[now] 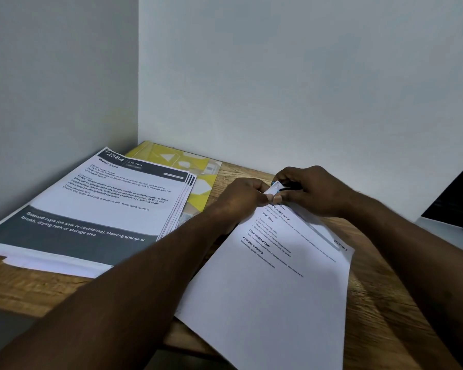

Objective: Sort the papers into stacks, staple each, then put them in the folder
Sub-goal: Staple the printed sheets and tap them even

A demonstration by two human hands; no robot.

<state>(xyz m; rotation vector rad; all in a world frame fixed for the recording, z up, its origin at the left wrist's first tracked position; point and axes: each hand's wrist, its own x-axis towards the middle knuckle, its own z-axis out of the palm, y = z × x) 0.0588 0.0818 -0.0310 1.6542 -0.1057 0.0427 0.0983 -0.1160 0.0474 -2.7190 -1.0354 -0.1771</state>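
A white paper stack (273,284) with black text lies tilted on the wooden table (30,284), right of centre. My left hand (241,198) pinches its far top corner. My right hand (313,193) grips a small stapler (281,186), blue, white and black, at that same corner; most of the stapler is hidden by my fingers. A second stack (104,206), headed "2384 Wash cups", lies at the left, its sheets slightly fanned. Under its far end lies a yellow folder (198,177) with white shapes.
Grey-white walls meet in a corner just behind the folder and close off the table's back and left. A dark object (457,201) stands at the right edge. The table's front edge runs along the lower left.
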